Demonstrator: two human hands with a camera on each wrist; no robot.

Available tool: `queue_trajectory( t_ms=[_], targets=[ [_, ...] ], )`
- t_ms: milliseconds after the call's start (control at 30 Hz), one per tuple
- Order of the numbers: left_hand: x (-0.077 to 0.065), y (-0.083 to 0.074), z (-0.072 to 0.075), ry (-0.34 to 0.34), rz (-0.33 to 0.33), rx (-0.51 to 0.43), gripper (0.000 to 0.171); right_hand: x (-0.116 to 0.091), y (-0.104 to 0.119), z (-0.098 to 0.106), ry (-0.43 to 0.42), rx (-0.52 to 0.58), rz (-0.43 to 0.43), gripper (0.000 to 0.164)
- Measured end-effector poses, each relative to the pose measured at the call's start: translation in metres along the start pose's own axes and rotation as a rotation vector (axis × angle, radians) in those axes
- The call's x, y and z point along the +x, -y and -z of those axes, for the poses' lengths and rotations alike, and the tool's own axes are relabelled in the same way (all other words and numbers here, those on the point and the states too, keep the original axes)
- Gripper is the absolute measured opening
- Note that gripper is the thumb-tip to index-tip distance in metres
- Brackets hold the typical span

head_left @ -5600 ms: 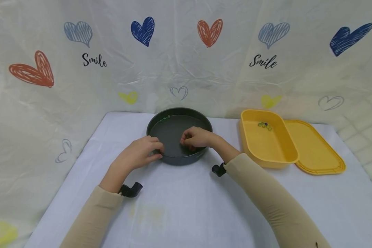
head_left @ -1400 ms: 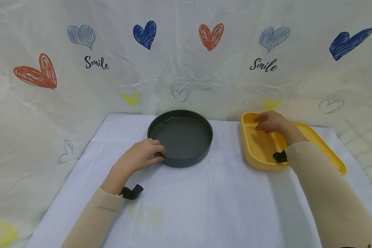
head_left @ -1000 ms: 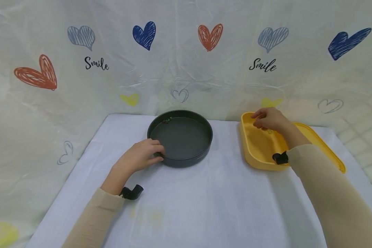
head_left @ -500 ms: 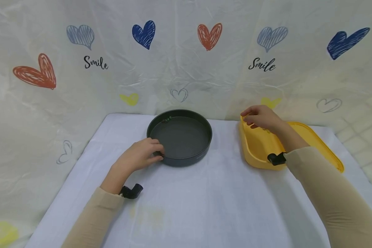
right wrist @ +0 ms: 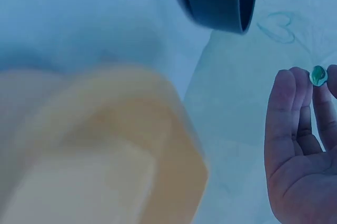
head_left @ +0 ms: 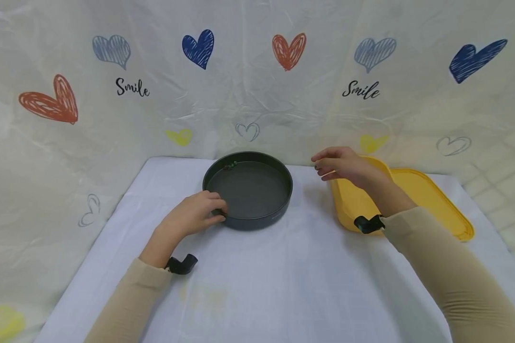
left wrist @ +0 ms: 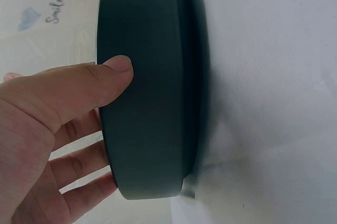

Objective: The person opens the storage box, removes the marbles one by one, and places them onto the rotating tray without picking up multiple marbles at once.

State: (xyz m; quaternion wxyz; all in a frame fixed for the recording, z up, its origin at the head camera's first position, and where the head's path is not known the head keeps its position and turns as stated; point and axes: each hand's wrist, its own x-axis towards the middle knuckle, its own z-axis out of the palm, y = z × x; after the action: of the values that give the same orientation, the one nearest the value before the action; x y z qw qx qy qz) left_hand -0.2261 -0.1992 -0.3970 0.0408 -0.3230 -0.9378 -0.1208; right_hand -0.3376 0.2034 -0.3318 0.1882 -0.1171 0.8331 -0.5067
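Note:
My left hand [head_left: 199, 212] pinches the near-left rim of a round dark pan [head_left: 249, 190]. In the left wrist view the thumb presses the pan's outer wall [left wrist: 152, 145], the other fingers inside the rim. Several green glass marbles [head_left: 230, 165] lie against the pan's far-left inner wall. Between thumb and fingertip, my right hand [head_left: 341, 164] pinches a green glass marble [right wrist: 318, 75]. That hand is raised over the left edge of a yellow box [head_left: 345, 209], between box and pan. Hand and forearm cover much of the box, so any marbles inside are hidden.
A yellow lid [head_left: 437, 200] lies on the white tablecloth [head_left: 257, 286] right of the box, partly under or behind it. A hanging sheet with printed hearts [head_left: 287, 50] closes off the back. A black wrist camera [head_left: 182, 264] sits on the left wrist, another on the right.
My right hand has gone from the pan to the yellow box, then risen and shifted left with a green marble between its fingers. The left hand has stayed at the pan's rim.

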Motion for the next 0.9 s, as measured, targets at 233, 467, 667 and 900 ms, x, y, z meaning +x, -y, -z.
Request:
queue_trajectory(
  t_ms=[233, 467, 667, 900],
  targets=[
    [0.000, 0.001, -0.001, -0.004, -0.001, 0.004, 0.012, -0.001, 0.008, -0.023, 0.071, 0.082, 0.010, 0.034],
    [0.000, 0.001, -0.002, -0.006, -0.009, 0.013, 0.011, 0.008, 0.008, -0.040, 0.106, 0.123, -0.006, 0.033],
    [0.000, 0.002, -0.002, -0.010, -0.013, 0.012, 0.011, 0.017, 0.007, -0.053, 0.125, 0.148, -0.011, 0.039],
    [-0.001, 0.002, -0.003, -0.016, -0.012, 0.012, 0.012, 0.022, 0.010, -0.071, 0.140, 0.177, -0.016, 0.036]
  ],
)
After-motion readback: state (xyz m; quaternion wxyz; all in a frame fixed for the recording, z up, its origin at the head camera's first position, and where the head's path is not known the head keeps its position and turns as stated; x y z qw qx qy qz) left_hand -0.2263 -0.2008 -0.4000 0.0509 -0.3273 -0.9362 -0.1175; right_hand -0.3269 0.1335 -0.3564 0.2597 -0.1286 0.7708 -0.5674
